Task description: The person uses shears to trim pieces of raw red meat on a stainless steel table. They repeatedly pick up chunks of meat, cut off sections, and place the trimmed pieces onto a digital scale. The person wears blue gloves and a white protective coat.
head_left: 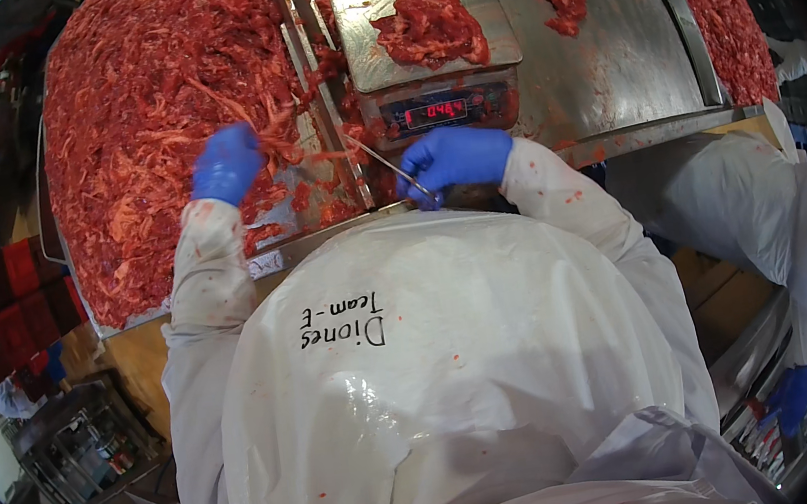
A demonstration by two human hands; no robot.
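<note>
hands are apart: left hand (pixel 228 165) looks pinched on a stringy meat strip (pixel 316 157), which runs between them over the tray (pixel 316 236); right hand (pixel 458 160) is curled round a slim metal tool (pixel 382 160). tbh i'd keep that strip taut, use short light strokes, and angle the tip away from the left fingers.

Blue on red, white below, from my remote seat.
My left hand (pixel 227 163) and right hand (pixel 455 159) are gloved plain blue; the thin tool (pixel 380 160) is silver-grey, the meat heap (pixel 157 91) deep red streaked pale orange-pink. I get grey on the scale (pixel 361 51), glowing red digits on its display (pixel 437 113), and a white apron (pixel 470 304) with black lettering and red flecks.
</note>
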